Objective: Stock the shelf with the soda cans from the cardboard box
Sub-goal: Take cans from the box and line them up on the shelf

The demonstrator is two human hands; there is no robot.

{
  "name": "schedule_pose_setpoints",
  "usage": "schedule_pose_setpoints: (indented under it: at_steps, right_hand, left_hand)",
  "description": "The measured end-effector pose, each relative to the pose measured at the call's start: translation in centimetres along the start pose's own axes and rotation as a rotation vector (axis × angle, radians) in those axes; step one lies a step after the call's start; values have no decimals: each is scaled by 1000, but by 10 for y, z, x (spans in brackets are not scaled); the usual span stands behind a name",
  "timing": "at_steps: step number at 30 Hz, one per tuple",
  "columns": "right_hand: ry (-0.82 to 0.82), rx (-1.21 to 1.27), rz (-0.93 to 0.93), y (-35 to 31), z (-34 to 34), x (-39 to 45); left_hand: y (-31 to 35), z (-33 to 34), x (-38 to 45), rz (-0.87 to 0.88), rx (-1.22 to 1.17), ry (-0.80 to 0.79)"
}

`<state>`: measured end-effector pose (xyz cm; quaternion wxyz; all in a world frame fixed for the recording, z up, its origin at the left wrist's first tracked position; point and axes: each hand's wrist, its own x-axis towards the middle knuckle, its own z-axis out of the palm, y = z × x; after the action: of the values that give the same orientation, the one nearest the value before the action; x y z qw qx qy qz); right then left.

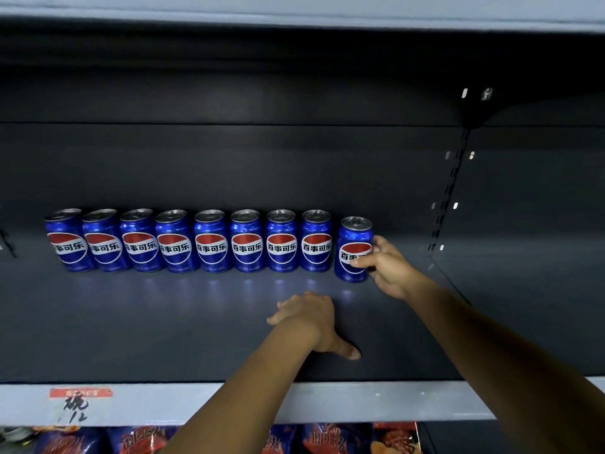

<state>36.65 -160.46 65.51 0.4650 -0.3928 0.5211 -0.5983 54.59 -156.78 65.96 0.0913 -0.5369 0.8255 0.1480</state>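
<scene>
your right hand pinches the can by its right side; your left hand lies spread flat on the shelf, nearer you.

Bare shelf before can row

Dark back panel — snack bags below.

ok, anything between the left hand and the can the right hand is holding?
Nothing. In the head view only bare dark shelf lies between the left hand, resting flat on it, and the blue can that the right hand grips at the row's end.
</scene>
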Motion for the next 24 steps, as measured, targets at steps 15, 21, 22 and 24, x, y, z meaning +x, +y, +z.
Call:
schedule_pose_setpoints:
  at_steps: [15, 21, 22, 24]
  right_hand:
    - [-20, 38, -61, 9, 2, 21]
    - [49, 35, -72, 9, 2, 21]
    - [59, 40, -67, 10, 2, 23]
    - [70, 49, -53, 11, 1, 25]
  left_hand:
    - [5, -6, 3, 37, -17, -39]
    - [5, -5, 2, 30, -10, -28]
    - [5, -5, 2, 28, -8, -29]
    - [6, -6, 2, 23, -5, -33]
